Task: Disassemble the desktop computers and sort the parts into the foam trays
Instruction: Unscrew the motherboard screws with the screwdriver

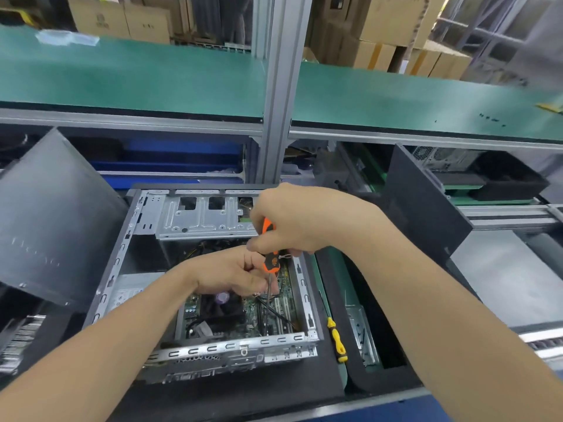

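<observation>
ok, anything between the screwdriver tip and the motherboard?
Yes: black cables cross the motherboard right where the orange screwdriver's shaft comes down, and the left hand sits beside it. The tip itself is hidden.

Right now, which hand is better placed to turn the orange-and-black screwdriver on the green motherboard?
The right hand. It already grips the orange-and-black screwdriver by its handle, shaft pointing down at the green motherboard. The left hand sits lower beside the shaft, seemingly steadying it.
</observation>
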Action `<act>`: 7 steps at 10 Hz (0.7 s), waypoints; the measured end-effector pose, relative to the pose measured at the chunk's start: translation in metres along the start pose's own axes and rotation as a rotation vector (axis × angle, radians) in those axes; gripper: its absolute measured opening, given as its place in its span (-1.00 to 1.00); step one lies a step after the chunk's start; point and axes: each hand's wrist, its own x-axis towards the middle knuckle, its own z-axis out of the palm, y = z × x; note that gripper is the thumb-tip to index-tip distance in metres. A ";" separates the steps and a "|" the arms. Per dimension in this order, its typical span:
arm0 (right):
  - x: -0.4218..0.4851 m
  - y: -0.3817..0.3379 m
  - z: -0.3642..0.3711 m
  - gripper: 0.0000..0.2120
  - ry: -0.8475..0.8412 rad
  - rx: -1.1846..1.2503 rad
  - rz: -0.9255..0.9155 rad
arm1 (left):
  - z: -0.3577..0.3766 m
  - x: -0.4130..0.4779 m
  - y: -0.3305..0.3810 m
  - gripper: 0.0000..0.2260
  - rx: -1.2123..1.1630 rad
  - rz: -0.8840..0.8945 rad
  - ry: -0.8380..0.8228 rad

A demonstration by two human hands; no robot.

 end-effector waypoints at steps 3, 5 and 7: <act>-0.009 -0.001 -0.013 -0.92 -0.169 0.047 -0.237 | -0.006 -0.006 0.010 -0.35 -0.041 0.126 0.030; -0.008 0.001 0.001 -0.74 -0.015 -0.117 -0.142 | -0.008 -0.005 0.019 -0.71 -0.163 0.231 -0.107; -0.008 -0.008 -0.003 -0.64 0.014 -0.118 -0.089 | 0.001 -0.002 0.022 -0.86 -0.086 0.261 0.008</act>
